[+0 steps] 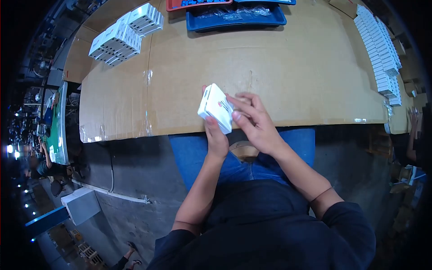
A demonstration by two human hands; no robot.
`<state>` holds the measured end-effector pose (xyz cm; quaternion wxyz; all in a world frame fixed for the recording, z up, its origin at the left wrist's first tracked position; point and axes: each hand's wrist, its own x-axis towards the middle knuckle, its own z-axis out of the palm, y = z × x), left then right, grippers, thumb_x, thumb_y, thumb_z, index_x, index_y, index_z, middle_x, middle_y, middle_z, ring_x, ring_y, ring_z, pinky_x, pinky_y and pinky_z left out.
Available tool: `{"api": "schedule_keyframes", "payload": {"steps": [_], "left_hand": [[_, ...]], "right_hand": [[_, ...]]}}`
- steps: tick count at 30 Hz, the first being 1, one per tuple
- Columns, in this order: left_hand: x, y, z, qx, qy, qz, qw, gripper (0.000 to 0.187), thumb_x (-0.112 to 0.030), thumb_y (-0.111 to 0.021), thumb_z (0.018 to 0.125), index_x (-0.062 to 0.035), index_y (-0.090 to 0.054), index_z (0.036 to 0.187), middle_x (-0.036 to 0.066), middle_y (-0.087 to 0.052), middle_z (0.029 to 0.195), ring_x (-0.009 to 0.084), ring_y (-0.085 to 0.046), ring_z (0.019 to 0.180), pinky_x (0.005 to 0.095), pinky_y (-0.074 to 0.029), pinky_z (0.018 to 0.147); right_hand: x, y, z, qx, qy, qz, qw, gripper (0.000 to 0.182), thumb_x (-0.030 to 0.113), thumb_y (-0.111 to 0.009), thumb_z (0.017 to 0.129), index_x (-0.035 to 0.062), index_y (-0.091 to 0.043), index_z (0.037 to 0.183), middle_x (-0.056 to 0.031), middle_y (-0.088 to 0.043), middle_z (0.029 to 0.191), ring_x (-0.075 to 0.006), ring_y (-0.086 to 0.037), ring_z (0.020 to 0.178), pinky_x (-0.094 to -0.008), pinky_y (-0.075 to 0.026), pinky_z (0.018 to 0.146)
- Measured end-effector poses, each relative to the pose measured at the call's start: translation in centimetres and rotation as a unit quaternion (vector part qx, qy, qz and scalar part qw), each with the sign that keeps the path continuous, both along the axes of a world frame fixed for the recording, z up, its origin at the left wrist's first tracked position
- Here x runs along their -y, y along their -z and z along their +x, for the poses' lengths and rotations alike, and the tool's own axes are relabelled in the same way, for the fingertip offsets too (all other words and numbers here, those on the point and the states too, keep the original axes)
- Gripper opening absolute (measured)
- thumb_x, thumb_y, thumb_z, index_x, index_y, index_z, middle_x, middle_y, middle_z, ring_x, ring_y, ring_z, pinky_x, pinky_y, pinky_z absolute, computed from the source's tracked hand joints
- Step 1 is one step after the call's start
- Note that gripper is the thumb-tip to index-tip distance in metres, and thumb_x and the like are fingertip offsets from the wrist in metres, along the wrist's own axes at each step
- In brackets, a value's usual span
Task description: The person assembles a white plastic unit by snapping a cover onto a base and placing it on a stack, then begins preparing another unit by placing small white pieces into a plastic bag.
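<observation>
The fingers (212, 121) of the left hand (217, 140) are closed around the lower left part of a flat, white, rounded-corner box with small red and dark print (218, 108), thumb on its near side and fingertips showing past its far left edge. The right hand (258, 128) is at the box's right side, thumb and index finger slightly parted and curved against its edge; whether they pinch it, I cannot tell.

The white box is held tilted above the near edge of the brown cardboard-covered worktop (189, 67). Beyond the box, at the worktop's far side, are a blue plastic tray (236, 28) holding clear plastic wrapping and a red plastic tray (173, 8) with small blue pieces. Far left of the box stands a stacked group of white slotted blocks (118, 39); far right of it, long rows of similar white pieces (379, 49). Well left of the box, another person (45, 167) is beside a green surface (57, 130).
</observation>
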<state>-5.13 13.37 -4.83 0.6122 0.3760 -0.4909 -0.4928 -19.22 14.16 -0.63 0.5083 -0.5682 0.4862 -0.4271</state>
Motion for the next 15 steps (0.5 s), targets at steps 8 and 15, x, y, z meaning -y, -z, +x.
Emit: {"api": "schedule_keyframes", "payload": {"steps": [8,15], "left_hand": [[-0.8,-3.9,-0.7,-0.21,0.15,0.329,0.909,0.077,-0.068,-0.024,0.107,-0.0094,-0.037,0.155,0.015,-0.053,0.145,0.027,-0.058,0.13,0.0423,-0.051,0.109],[-0.9,-3.3,-1.2,-0.245,0.178,0.353,0.885,0.071,-0.065,-0.029,0.108,-0.0101,-0.04,0.152,0.014,-0.056,0.138,0.0266,-0.059,0.128,0.0422,-0.054,0.103]], "right_hand": [[2.0,0.7,-2.7,-0.267,-0.115,-0.301,0.908,0.077,0.044,-0.08,0.082,0.0156,-0.057,0.149,-0.0195,-0.048,0.153,-0.0397,-0.047,0.142,-0.0636,-0.024,0.122],[2.5,1.9,-2.6,-0.158,-0.062,-0.395,0.903,0.075,0.044,-0.082,0.08,-0.0029,-0.063,0.136,-0.0237,-0.06,0.141,-0.0408,-0.063,0.125,-0.0539,-0.046,0.111]]}}
